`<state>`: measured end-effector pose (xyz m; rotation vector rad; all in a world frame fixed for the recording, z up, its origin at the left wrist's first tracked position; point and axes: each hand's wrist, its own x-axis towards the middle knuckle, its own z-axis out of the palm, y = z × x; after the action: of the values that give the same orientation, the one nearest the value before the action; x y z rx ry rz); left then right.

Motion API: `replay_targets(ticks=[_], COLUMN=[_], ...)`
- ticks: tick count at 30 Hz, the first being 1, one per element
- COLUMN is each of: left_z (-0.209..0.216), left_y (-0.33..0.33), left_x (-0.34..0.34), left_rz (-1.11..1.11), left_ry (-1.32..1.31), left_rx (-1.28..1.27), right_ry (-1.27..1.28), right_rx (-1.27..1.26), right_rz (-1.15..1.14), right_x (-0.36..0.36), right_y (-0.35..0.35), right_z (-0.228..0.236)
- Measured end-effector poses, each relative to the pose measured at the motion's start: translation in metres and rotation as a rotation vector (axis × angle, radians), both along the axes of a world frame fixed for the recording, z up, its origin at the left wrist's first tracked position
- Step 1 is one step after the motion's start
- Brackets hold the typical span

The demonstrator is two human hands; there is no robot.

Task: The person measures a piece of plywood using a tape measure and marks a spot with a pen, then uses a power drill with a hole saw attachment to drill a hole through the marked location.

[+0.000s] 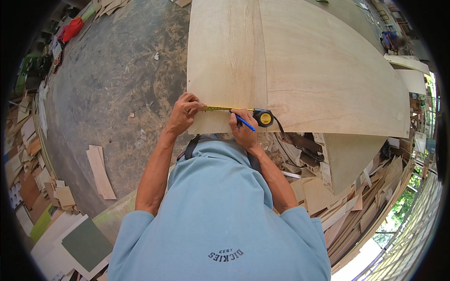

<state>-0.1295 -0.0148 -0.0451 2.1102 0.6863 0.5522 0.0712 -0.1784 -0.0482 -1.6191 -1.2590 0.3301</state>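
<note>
A large pale plywood sheet (323,65) lies in front of me, with a straight seam or line running away from me across it. Across its near left part stretches a yellow tape measure (265,118), its black and yellow case resting on the wood to the right. At the sheet's left edge, my left hand (184,112) pinches the end of the blade. My right hand (242,127) is closed around a blue pen (245,124) beside the blade, close to the case. The pen's tip is at the blade; whether it touches the wood I cannot tell.
Thin wood strips (100,171) lie on the dusty concrete floor (112,93) at left. Stacked boards and offcuts (361,206) fill the lower right; more scraps (35,159) line the left side. A dark strap and cables (307,149) lie below the sheet's near edge. Another person (393,41) is at far right.
</note>
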Motion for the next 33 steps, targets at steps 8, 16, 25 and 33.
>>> replay_targets(ticks=[8, 16, 25, 33], left_z=[-0.0030, 0.0003, 0.0017, 0.0020], left_y=[-0.0004, 0.0003, 0.0006, 0.0009], left_x=[-0.0009, -0.0003, -0.0004, -0.0007], left_rz=[0.011, 0.000, 0.004, 0.003], left_ry=[0.000, 0.009, 0.021, 0.028], left_rx=[-0.016, -0.010, -0.020, -0.046], right_ry=[0.009, 0.007, 0.002, -0.012], right_rx=[-0.001, -0.003, -0.002, -0.005], right_rz=[0.002, 0.003, 0.001, 0.001], right_x=[-0.0001, -0.0001, 0.0006, 0.0009], right_y=[0.0000, 0.0002, -0.0001, -0.0008], right_z=[-0.0005, 0.0000, -0.0016, -0.0039])
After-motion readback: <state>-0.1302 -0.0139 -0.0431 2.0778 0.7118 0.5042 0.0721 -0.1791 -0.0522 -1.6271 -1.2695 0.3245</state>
